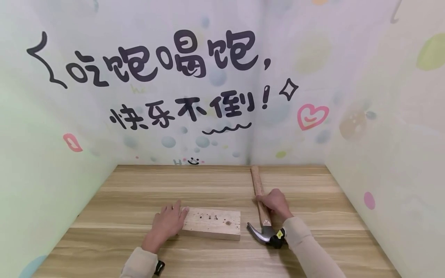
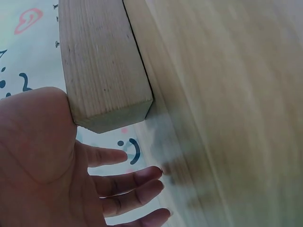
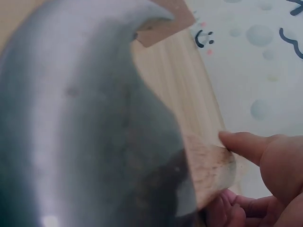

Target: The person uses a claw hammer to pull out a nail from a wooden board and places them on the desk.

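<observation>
The left hand (image 1: 169,221), fingers loosely spread, rests against the left end of the wooden block (image 1: 211,224). Right of the block, the right hand (image 1: 276,201) grips the hammer (image 1: 264,216) mid-handle. In any lift, I'd want that grip firm and the claw (image 1: 256,233) well clear of the block.

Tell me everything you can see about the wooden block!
The block is a pale, rectangular piece of wood with visible grain. A few small nails poke up from its top, near a round dark spot. It lies flat on the table, long side running left to right. The left hand touches its left end.
</observation>
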Demonstrator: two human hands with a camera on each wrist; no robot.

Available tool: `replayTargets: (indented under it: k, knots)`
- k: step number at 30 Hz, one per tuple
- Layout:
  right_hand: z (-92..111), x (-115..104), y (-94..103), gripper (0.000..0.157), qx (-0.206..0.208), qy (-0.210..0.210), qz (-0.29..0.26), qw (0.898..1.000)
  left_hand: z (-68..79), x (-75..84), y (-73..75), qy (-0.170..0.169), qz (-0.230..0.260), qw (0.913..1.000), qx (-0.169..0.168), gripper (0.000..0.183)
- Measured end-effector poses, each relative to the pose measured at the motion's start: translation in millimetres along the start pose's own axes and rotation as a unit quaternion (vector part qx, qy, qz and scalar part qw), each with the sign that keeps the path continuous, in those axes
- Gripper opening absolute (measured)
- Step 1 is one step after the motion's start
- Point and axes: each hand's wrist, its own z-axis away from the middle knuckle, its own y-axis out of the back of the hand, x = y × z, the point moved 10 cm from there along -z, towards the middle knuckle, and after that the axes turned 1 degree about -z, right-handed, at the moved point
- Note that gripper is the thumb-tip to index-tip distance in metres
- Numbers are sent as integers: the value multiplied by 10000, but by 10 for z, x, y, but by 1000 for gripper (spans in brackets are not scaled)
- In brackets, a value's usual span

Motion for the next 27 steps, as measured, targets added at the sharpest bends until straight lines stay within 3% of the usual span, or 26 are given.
replayTargets:
  k: [5,11,17,27]
  knots:
    - [-29,3,-21,33,30,-5,237,9997,-45,18,24,-32,-110,9999,85,60]
    - [-18,22,5,30,32,-124,30,9999,-98,64,53,-84,-186,9996,211,47]
    - [-28,45,25,33,-232,-131,-561,9981,-134,124,43,-160,-10,9997,158,34]
    - [-75,70,37,32,-610,-38,-1269,9900,-185,176,55,-122,-5,9991,394,34]
